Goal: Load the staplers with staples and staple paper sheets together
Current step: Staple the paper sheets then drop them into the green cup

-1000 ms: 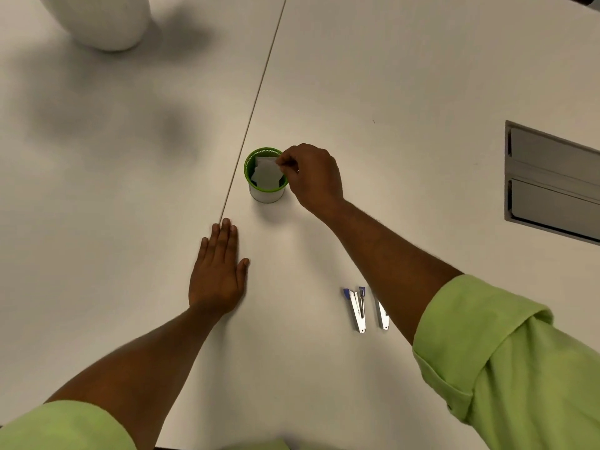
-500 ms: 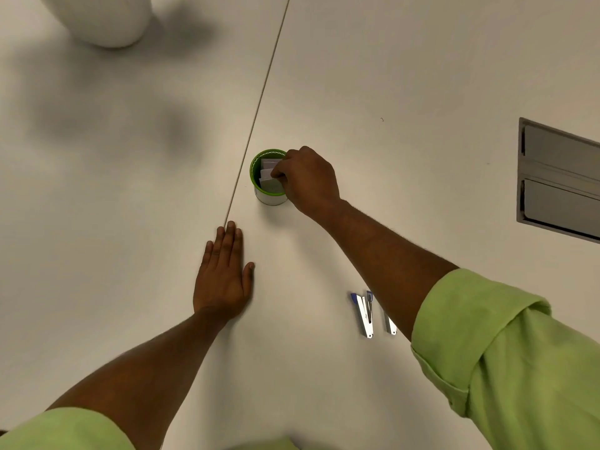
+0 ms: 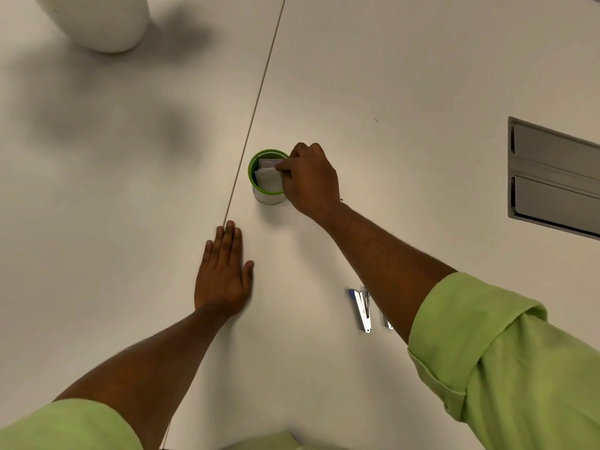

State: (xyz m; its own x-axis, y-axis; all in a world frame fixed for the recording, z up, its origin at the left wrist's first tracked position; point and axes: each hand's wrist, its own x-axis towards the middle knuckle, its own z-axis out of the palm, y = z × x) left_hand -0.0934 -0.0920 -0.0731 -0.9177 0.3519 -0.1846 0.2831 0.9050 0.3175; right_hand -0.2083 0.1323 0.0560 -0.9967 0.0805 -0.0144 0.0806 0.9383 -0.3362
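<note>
Right hand (image 3: 310,181): fingers curled over the rim of the green-rimmed white cylindrical cup (image 3: 267,177), pinching the white folded paper slips (image 3: 270,177) standing inside it. Left hand (image 3: 223,274): flat on the white table (image 3: 389,92), fingers straight and together, holding nothing, near and below the cup. Blue-and-silver metal stapler (image 3: 362,308) lies beside the right forearm, toward the person; a second stapler (image 3: 387,323) is mostly hidden beneath the forearm.

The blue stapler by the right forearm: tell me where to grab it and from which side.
Grip the stapler across its long narrow sides near mid-body, coming from above on the left, since it lies flat and the right forearm crowds its other side.
</note>
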